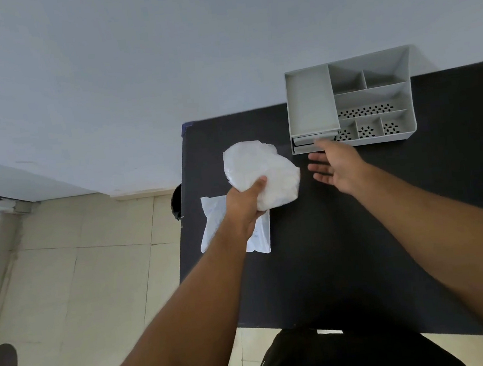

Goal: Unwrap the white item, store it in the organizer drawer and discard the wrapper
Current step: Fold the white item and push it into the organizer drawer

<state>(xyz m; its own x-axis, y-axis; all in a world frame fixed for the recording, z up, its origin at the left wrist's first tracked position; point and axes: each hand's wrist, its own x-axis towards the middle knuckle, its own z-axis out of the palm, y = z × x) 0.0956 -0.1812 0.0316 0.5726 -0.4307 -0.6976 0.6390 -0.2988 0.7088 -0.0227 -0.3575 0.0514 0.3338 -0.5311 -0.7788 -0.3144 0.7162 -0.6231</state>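
My left hand grips a soft white bundle and holds it above the black table. Whether the bundle is the item alone or still in clear film I cannot tell. Under my left wrist a flat white wrapper with small print lies on the table near its left edge. My right hand is empty with fingers spread, just in front of the grey organizer. Its fingertips are close to the small drawer at the organizer's lower left front, which looks slightly pulled out.
The organizer stands at the table's far edge against a pale wall, with several open compartments, some with perforated floors. A dark round object sits just past the table's left edge. Tiled floor lies to the left.
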